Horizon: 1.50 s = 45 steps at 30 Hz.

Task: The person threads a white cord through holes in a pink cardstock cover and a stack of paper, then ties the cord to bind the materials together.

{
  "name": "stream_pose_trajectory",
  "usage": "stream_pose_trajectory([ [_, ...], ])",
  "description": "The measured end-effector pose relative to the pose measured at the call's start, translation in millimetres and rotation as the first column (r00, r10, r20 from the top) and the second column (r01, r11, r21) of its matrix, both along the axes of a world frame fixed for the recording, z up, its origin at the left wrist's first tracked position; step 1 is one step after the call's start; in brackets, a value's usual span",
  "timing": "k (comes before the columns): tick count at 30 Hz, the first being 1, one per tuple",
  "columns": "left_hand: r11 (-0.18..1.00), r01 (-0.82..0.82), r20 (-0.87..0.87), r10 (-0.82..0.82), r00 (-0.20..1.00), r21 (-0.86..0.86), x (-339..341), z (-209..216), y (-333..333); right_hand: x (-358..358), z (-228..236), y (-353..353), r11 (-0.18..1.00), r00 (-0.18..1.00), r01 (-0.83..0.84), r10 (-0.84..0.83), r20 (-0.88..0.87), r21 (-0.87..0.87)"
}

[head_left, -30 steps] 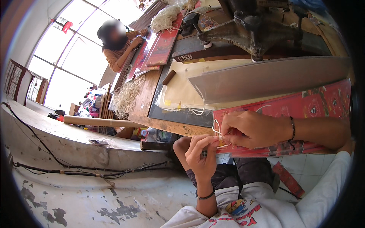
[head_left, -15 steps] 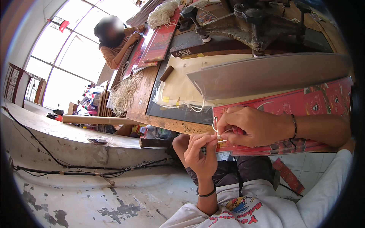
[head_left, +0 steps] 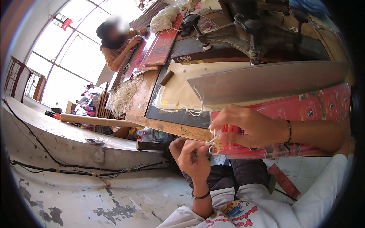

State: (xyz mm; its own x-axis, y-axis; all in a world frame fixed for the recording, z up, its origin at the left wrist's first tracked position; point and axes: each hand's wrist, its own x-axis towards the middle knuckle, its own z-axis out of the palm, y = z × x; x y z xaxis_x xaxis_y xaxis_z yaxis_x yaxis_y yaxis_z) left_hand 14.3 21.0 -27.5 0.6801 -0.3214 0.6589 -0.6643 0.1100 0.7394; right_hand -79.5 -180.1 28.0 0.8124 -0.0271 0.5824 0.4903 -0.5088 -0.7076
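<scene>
A thin white cord (head_left: 214, 149) forms a small loop at the left end of a stack of red printed sheets (head_left: 304, 108). My left hand (head_left: 194, 159) pinches the cord between thumb and fingertips, just off the sheets' edge. Over that end of the stack is my right hand (head_left: 253, 127). Its thumb and forefinger are apart, with the cord just beyond their tips. The palm side of the right hand is hidden, and the knot area is too small to make out.
A grey metal plate (head_left: 273, 81) stands behind the sheets, before a heavy cast-iron frame (head_left: 251, 32). Cream paper (head_left: 178, 85) and a small dark bar (head_left: 167, 78) lie left of it. Cord bundles (head_left: 123, 97) hang farther left. Another person (head_left: 116, 49) works at the far left.
My right thumb and forefinger have parted from their pinch at the cord. My left hand has moved slightly left and down, still pinching, and the cord's loop now shows below the fingertips.
</scene>
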Motion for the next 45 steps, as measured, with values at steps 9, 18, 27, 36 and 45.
stream_pose_trajectory([
  [9, 0.990, -0.130, -0.210, 0.137, 0.968, 0.050, 43, 18, 47, -2, -1, 0, 0.974, 0.994, 0.095, -0.103, -0.029, -0.207],
  [18, 0.766, 0.236, 0.171, -0.410, 0.896, 0.598, 5, 43, 19, -7, 5, 6, 0.943, 0.979, 0.176, -0.197, -0.048, -0.281],
  [27, 0.709, 0.284, 0.141, -0.476, 0.868, 0.645, 16, 32, 16, -2, 24, -3, 0.600, 0.840, 0.537, -0.441, 0.315, -0.592],
  [36, 0.819, 0.244, 0.250, -0.419, 0.873, 0.520, 17, 34, 11, -22, 39, 17, 0.714, 0.957, 0.272, -0.273, 0.102, -0.645],
  [45, 0.949, 0.160, 0.118, -0.198, 0.973, 0.273, 59, 48, -24, -48, 61, 13, 0.415, 0.868, 0.140, -0.488, -0.090, -0.899],
])
